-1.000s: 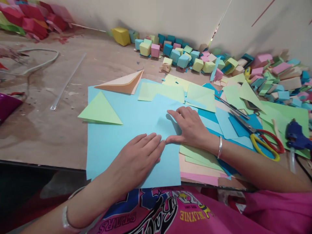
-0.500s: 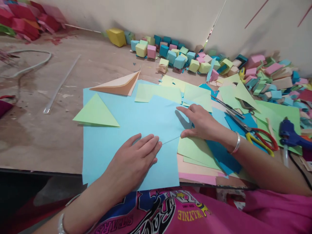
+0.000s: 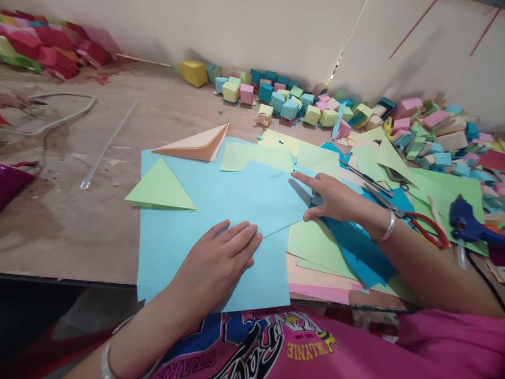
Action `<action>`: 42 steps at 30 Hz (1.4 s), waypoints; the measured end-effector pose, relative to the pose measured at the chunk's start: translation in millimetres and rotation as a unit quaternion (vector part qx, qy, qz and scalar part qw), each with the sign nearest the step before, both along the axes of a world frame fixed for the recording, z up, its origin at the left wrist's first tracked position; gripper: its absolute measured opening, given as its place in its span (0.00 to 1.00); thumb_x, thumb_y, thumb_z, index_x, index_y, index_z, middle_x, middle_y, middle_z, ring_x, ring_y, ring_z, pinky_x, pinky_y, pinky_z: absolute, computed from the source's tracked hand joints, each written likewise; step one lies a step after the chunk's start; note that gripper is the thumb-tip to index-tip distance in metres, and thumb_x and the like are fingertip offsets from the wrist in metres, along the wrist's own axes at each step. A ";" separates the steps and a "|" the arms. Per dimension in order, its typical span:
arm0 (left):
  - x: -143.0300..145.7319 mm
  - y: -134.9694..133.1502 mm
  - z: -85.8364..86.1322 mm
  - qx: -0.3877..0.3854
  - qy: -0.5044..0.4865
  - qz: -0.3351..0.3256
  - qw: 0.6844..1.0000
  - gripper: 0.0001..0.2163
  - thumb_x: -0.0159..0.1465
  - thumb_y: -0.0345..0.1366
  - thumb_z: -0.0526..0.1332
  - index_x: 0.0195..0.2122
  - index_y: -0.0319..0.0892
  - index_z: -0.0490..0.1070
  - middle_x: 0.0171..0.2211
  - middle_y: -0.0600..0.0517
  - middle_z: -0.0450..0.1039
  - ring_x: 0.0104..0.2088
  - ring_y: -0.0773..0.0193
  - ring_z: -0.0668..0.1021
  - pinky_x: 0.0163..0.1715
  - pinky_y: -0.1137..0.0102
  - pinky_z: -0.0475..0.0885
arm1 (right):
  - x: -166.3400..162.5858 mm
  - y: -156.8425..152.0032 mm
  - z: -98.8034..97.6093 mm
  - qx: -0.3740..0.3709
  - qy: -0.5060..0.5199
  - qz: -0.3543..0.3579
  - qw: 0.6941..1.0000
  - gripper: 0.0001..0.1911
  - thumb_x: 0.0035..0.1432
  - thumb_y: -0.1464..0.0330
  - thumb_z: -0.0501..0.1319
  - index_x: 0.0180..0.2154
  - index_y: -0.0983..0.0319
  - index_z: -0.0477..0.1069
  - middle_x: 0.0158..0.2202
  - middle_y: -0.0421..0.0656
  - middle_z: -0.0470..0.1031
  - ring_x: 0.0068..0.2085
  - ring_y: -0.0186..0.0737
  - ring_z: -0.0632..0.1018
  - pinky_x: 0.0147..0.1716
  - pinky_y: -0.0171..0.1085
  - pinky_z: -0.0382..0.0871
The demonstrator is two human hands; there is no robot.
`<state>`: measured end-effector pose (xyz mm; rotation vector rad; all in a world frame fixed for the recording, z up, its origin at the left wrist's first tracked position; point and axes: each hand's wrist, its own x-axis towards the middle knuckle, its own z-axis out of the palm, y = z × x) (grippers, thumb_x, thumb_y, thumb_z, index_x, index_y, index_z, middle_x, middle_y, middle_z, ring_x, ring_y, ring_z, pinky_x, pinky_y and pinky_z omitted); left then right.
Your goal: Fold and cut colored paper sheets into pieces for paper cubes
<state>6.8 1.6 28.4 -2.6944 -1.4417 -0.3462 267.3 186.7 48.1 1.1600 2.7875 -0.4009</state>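
My left hand (image 3: pixel 216 263) lies flat, fingers together and stretched, pressing a light blue paper (image 3: pixel 252 197) that is folded over on a larger light blue sheet (image 3: pixel 173 237). My right hand (image 3: pixel 335 197) rests on the folded paper's right corner, fingers extended along its edge and thumb at the crease. A green folded triangle (image 3: pixel 160 187) and a peach folded triangle (image 3: pixel 195 145) lie on the sheet's far left side.
Loose green, blue, peach and pink sheets (image 3: pixel 323 252) are stacked to the right. Scissors (image 3: pixel 402 210) with red and yellow handles and a blue glue gun (image 3: pixel 467 223) lie further right. Several small paper cubes (image 3: pixel 292 102) line the wall. A clear stick (image 3: pixel 108 145) and a cable (image 3: pixel 59 113) lie on the left.
My right hand has slid to the right along the fold, out to the paper's right corner. My left hand has stayed pressing in place.
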 end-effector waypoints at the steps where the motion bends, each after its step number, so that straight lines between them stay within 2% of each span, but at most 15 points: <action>1: 0.1 -0.4 -0.1 -0.001 -0.003 0.002 1.000 0.15 0.70 0.31 0.52 0.55 0.40 0.69 0.54 0.48 0.73 0.55 0.57 0.73 0.56 0.58 0.62 | -0.4 -1.1 3.0 0.005 -0.004 0.004 1.000 0.50 0.49 0.56 0.70 0.68 0.53 0.49 0.36 0.44 0.65 0.37 0.45 0.69 0.31 0.36 0.59; 3: 1.1 -1.1 0.3 0.000 -0.010 0.007 1.000 0.14 0.70 0.30 0.52 0.55 0.40 0.69 0.54 0.48 0.73 0.54 0.57 0.73 0.55 0.58 0.63 | -4.0 -9.0 10.6 0.046 -0.009 0.019 0.999 0.43 0.52 0.61 0.68 0.66 0.57 0.54 0.37 0.45 0.68 0.37 0.44 0.70 0.31 0.36 0.59; 7: 5.5 -0.8 2.1 -0.004 -0.021 0.016 1.000 0.13 0.69 0.30 0.53 0.53 0.40 0.70 0.53 0.47 0.73 0.53 0.57 0.74 0.55 0.58 0.64 | -19.6 -46.8 20.5 0.181 0.003 0.119 0.976 0.17 0.60 0.75 0.57 0.52 0.65 0.68 0.36 0.48 0.71 0.36 0.41 0.69 0.32 0.38 0.57; 10: 7.5 0.8 3.8 -0.010 -0.028 0.022 0.999 0.13 0.69 0.31 0.54 0.53 0.40 0.70 0.52 0.47 0.74 0.51 0.57 0.75 0.55 0.58 0.65 | -31.1 -79.9 15.4 0.247 -0.012 0.211 0.946 0.11 0.60 0.79 0.54 0.41 0.66 0.71 0.30 0.45 0.70 0.30 0.38 0.66 0.29 0.39 0.52; 14: 5.1 1.1 8.1 -0.017 -0.018 0.016 1.000 0.13 0.69 0.31 0.55 0.53 0.41 0.69 0.52 0.48 0.74 0.51 0.57 0.76 0.55 0.55 0.65 | -39.2 -101.8 4.6 0.311 -0.048 0.225 0.922 0.11 0.57 0.83 0.52 0.29 0.64 0.68 0.24 0.44 0.67 0.26 0.36 0.63 0.25 0.40 0.45; 17: 1.8 -1.4 11.1 -0.007 -0.009 0.028 1.000 0.13 0.68 0.33 0.57 0.53 0.41 0.69 0.51 0.47 0.75 0.51 0.55 0.76 0.54 0.55 0.66 | -40.3 -102.2 0.8 0.336 -0.037 0.224 0.914 0.13 0.55 0.84 0.51 0.25 0.63 0.65 0.23 0.43 0.66 0.25 0.36 0.61 0.25 0.41 0.42; 21: -0.5 -5.4 10.7 0.055 -0.020 0.063 0.996 0.12 0.66 0.34 0.60 0.50 0.36 0.72 0.46 0.43 0.77 0.47 0.52 0.77 0.48 0.56 0.70 | -41.6 -99.5 -1.2 0.348 0.017 0.219 0.911 0.13 0.55 0.83 0.51 0.25 0.62 0.63 0.22 0.42 0.65 0.24 0.36 0.60 0.26 0.41 0.42; 24: -1.1 -6.5 9.9 0.087 -0.033 0.087 0.992 0.10 0.66 0.29 0.57 0.46 0.37 0.74 0.41 0.44 0.78 0.42 0.54 0.78 0.41 0.58 0.72 | -44.6 -101.1 -2.5 0.342 0.057 0.220 0.912 0.12 0.58 0.80 0.52 0.27 0.61 0.63 0.24 0.41 0.64 0.25 0.37 0.60 0.26 0.40 0.43; 27: -1.9 -6.8 13.6 0.109 -0.040 0.093 0.989 0.12 0.67 0.25 0.52 0.42 0.40 0.76 0.36 0.47 0.79 0.37 0.57 0.78 0.36 0.61 0.71 | -46.9 -105.4 -3.5 0.333 0.042 0.197 0.921 0.11 0.58 0.80 0.52 0.28 0.61 0.64 0.25 0.42 0.65 0.26 0.39 0.61 0.27 0.41 0.44; 30: -1.2 -8.9 21.4 0.124 -0.040 0.086 0.988 0.12 0.67 0.23 0.52 0.40 0.39 0.76 0.34 0.48 0.79 0.34 0.59 0.78 0.34 0.62 0.71 | -47.0 -110.7 -4.8 0.324 0.009 0.168 0.931 0.10 0.58 0.81 0.52 0.30 0.62 0.66 0.26 0.44 0.67 0.27 0.40 0.63 0.27 0.41 0.45; 34: 2.7 -15.3 30.6 0.131 -0.039 0.061 0.989 0.11 0.66 0.22 0.54 0.43 0.37 0.74 0.34 0.48 0.79 0.35 0.59 0.78 0.35 0.63 0.71 | -46.3 -115.2 -5.6 0.315 0.000 0.163 0.935 0.10 0.60 0.80 0.52 0.36 0.66 0.70 0.30 0.48 0.70 0.30 0.41 0.67 0.28 0.42 0.48; 37: 0.0 -22.0 37.4 0.136 -0.046 0.032 0.989 0.12 0.66 0.22 0.52 0.46 0.38 0.72 0.37 0.48 0.79 0.38 0.58 0.78 0.38 0.61 0.71 | -46.7 -112.9 -5.2 0.308 0.009 0.162 0.938 0.11 0.60 0.81 0.52 0.35 0.66 0.71 0.30 0.47 0.70 0.30 0.41 0.67 0.27 0.41 0.49; 40: -18.7 -29.1 48.0 0.111 -0.052 0.029 0.992 0.16 0.67 0.24 0.52 0.53 0.41 0.69 0.43 0.48 0.79 0.44 0.56 0.77 0.44 0.59 0.71 | -46.9 -107.0 -4.8 0.302 0.032 0.151 0.941 0.13 0.57 0.83 0.52 0.30 0.64 0.69 0.27 0.45 0.69 0.28 0.40 0.64 0.27 0.41 0.48; 42: -39.8 -31.7 54.5 0.075 -0.057 0.054 0.994 0.19 0.66 0.26 0.55 0.57 0.46 0.66 0.47 0.50 0.77 0.49 0.56 0.76 0.48 0.58 0.70 | -46.2 -103.3 -4.9 0.297 0.061 0.141 0.942 0.14 0.56 0.84 0.51 0.26 0.63 0.68 0.25 0.45 0.68 0.27 0.39 0.63 0.26 0.40 0.48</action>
